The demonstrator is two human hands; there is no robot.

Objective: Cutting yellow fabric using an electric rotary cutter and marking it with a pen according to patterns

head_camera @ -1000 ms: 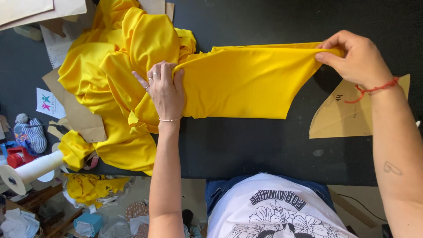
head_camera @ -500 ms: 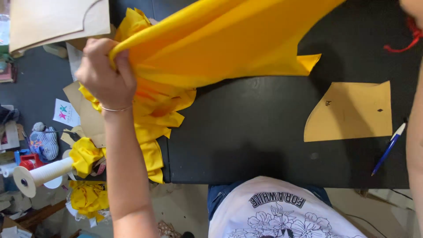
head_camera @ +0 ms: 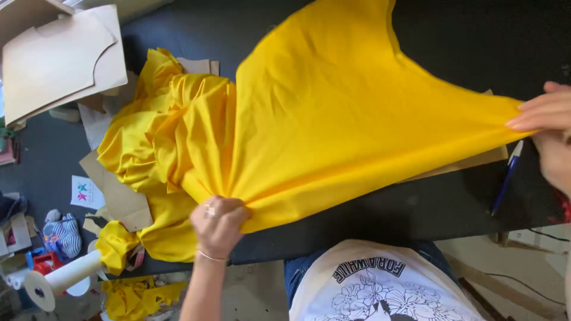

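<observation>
A large piece of yellow fabric (head_camera: 333, 113) lies stretched across the black table (head_camera: 452, 47). My left hand (head_camera: 217, 224) grips a bunched part of the fabric near the table's front edge. My right hand (head_camera: 548, 128) pinches the fabric's pointed corner at the far right, pulling it taut. More of the yellow fabric is crumpled in a heap (head_camera: 154, 142) at the left end of the table and hangs over its edge.
A blue pen (head_camera: 505, 178) and a tan cardboard pattern piece (head_camera: 470, 161) lie under the fabric's right end. Larger cardboard patterns (head_camera: 59, 59) sit at the top left. On the floor to the left are a white paper roll (head_camera: 59, 276), fabric scraps and small clutter.
The fabric, lifted off the table half a second ago, has been brought down and spread out. My left hand has dropped to the front edge; my right hand has come in at the right.
</observation>
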